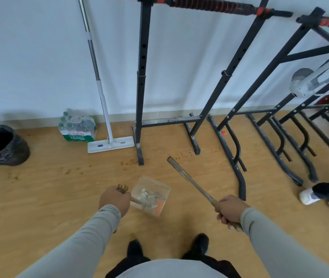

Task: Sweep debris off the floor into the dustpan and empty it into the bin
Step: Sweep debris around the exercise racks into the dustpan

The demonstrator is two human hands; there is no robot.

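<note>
- Left sleeve (83, 237): long, light grey, close-fitting, bunched in small wrinkles at the cuff beside the bare left hand (114, 198).
- Right sleeve (276, 243): same light grey, smooth, ending at the wrist of the bare right hand (230, 210).
- Top (171, 270): light grey, between the sleeves.
- Trousers (131, 264): black, just above the top.
- Shoes (197, 246): black, rounded toes, beyond the trousers.

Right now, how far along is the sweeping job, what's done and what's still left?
Partly done. The clear dustpan, held by the left hand, already holds white and orange scraps. The right hand grips the broom handle, its head at the floor. Left: brown crumbs still dot the floor near the rack foot, and the dustpan hasn't been emptied into the black-lined bin at far left.
</note>
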